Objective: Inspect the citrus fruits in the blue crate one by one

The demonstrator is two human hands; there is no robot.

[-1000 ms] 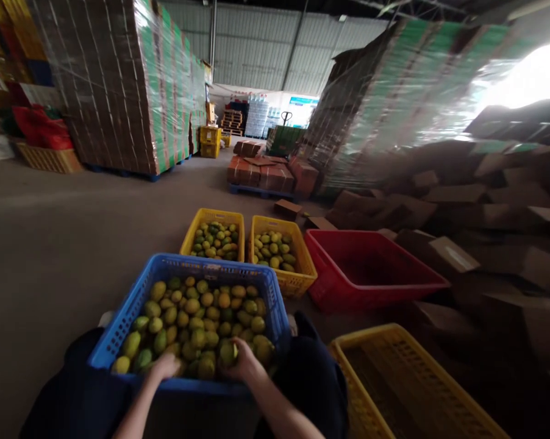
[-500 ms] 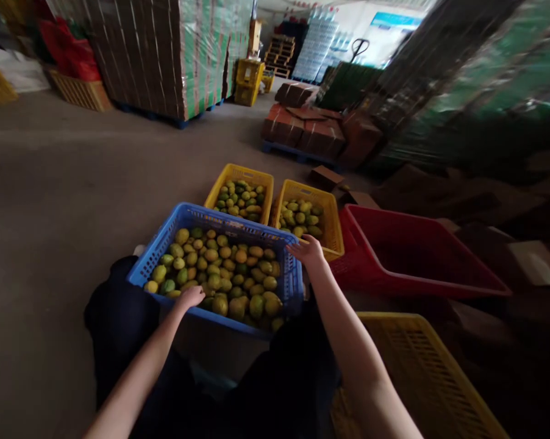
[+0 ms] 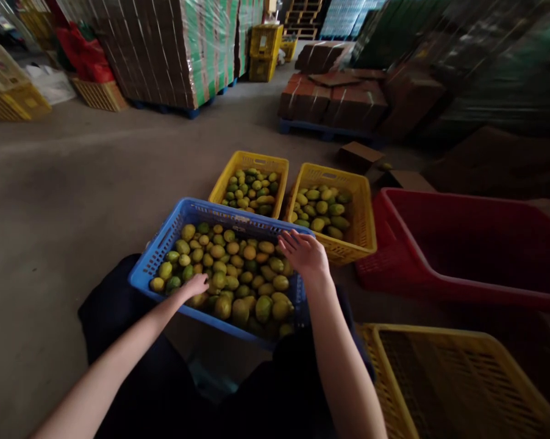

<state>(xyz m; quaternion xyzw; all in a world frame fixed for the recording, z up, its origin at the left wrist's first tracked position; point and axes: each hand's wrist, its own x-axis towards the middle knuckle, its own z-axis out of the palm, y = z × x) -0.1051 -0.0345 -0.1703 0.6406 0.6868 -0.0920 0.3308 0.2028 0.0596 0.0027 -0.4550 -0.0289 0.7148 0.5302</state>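
Note:
Before me stands a blue plastic crate point(image 3: 163, 239) holding a layer of yellow-green lemons point(image 3: 232, 282), some greener or more orange. My left hand point(image 3: 196, 285) reaches over its near left side, low on the lemons. Its fingers point right and downward, close together; the fingertips blend in with the fruit, so their grip is unclear. Over the crate's far right corner, my right hand point(image 3: 306, 251) is open, fingers stretched and slightly apart, with no fruit in it. Behind the blue crate are two yellow crates, left point(image 3: 216, 184) and right point(image 3: 363, 210), each with lemons inside.
A large red bin point(image 3: 405, 244) stands to the right, and a yellow crate point(image 3: 439, 332) lies near my right leg. Flattened cardboard point(image 3: 499, 158) and a small carton point(image 3: 361, 155) lie farther right. Wrapped pallet stacks point(image 3: 165, 55) and a low pallet of boxes point(image 3: 332, 100) are behind.
My view has tilted down and turned slightly left. My left hand has moved from the near rim further in over the lemons. My right hand's fingers now spread above the far right corner.

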